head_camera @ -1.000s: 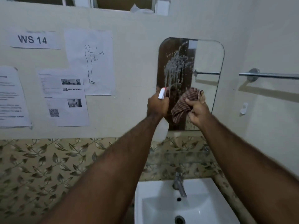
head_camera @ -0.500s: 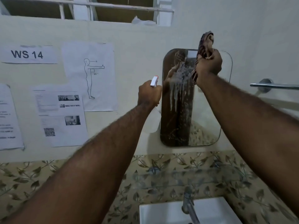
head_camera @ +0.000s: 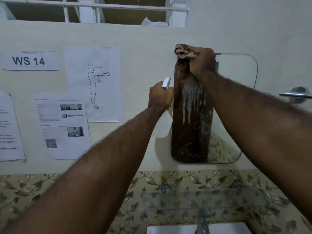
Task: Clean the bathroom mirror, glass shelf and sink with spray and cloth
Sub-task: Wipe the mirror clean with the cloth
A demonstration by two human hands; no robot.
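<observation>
The rounded wall mirror [head_camera: 236,102] hangs right of centre, with white foam streaks running down its middle. My right hand [head_camera: 201,62] presses a bunched checked cloth [head_camera: 183,51] against the mirror's top left corner. My left hand [head_camera: 160,97] grips a white spray bottle [head_camera: 163,125] by its trigger head, just left of the mirror's edge. Below the mirror the glass shelf [head_camera: 211,195] juts from the leaf-patterned tiles. Only the back rim of the white sink [head_camera: 170,229] shows at the bottom, with the tap [head_camera: 202,222] above it.
Several printed papers are stuck to the wall at left, one reading WS 14 [head_camera: 28,60]. A chrome towel rail [head_camera: 295,94] sticks out at the right. A barred window opening [head_camera: 94,9] runs along the top.
My right hand rose with the cloth from the mirror's lower middle to its top, then slid left to the top left corner. The view tilted upward, so less of the sink shows.
</observation>
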